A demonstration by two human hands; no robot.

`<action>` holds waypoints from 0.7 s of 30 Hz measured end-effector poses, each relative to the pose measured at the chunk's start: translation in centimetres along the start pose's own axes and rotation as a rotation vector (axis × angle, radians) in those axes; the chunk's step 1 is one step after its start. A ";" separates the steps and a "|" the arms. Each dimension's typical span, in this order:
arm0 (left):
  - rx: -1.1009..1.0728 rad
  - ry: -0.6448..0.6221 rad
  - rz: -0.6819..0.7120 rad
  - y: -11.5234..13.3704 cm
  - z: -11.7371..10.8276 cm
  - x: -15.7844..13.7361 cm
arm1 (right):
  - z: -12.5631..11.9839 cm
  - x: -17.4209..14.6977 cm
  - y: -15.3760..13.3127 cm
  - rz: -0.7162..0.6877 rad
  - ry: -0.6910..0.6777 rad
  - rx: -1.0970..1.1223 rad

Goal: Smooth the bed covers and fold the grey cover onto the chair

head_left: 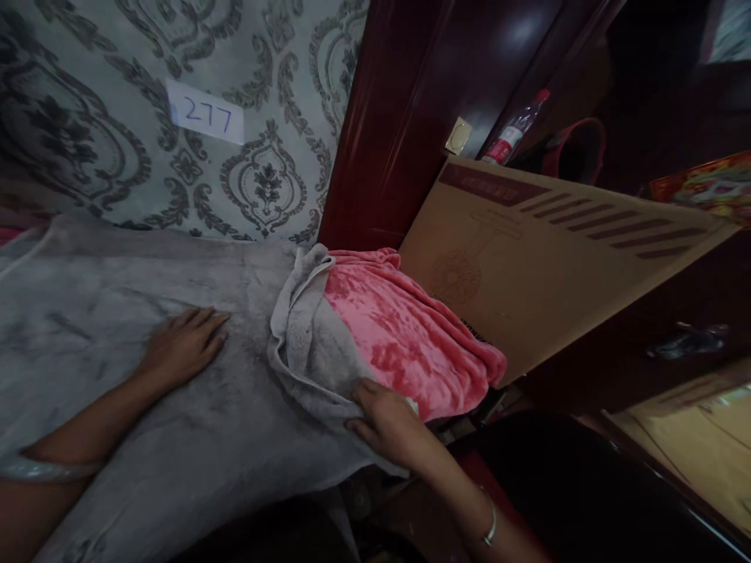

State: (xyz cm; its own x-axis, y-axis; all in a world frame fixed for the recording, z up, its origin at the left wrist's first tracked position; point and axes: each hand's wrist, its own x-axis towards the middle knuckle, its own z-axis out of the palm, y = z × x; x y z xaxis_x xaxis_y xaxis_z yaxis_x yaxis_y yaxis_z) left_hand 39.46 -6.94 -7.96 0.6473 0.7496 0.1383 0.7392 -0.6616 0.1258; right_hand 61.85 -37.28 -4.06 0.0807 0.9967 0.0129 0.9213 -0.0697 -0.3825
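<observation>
A plush grey blanket spreads over the left and middle of the view. Flat on it rests my left hand, palm down with the fingers stretched out. My right hand pinches the edge of the grey blanket at its right end, thumb below and fingers above. There the blanket is turned back on itself in a loose fold. A folded pink plush blanket shows just beyond the fold, partly covered by the grey one.
A large cardboard box stands at the right against a dark red wooden panel. Behind its top edge are a bottle with a red cap and a red ring-shaped item. A paper marked 277 hangs on the patterned wall.
</observation>
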 end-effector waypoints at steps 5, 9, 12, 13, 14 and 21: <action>0.048 -0.008 -0.009 -0.2 0.2 0.2 | -2.6 0.7 8.1 0.318 0.543 0.152; 0.053 0.029 -0.027 -0.6 0.6 0.4 | -2.9 -0.7 15.6 0.792 0.786 0.243; 0.032 0.053 -0.017 -0.9 0.9 0.5 | -1.2 -1.6 18.3 0.873 0.690 0.353; 0.023 0.054 -0.016 -0.9 1.0 0.6 | -0.7 -1.7 18.7 0.859 0.681 0.367; 0.014 0.057 -0.015 -1.0 1.1 0.7 | -0.3 -1.8 19.0 0.837 0.676 0.373; -0.149 0.146 -0.026 -1.5 1.5 1.1 | -2.3 -1.4 17.5 0.765 0.532 0.280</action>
State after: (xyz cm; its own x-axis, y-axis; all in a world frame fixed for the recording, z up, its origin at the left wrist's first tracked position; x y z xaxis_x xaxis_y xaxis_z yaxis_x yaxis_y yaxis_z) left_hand 39.35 -5.13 -9.45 0.5868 0.7625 0.2726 0.7126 -0.6461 0.2734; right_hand 78.77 -39.98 -8.62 0.8446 0.5321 0.0594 0.4306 -0.6092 -0.6660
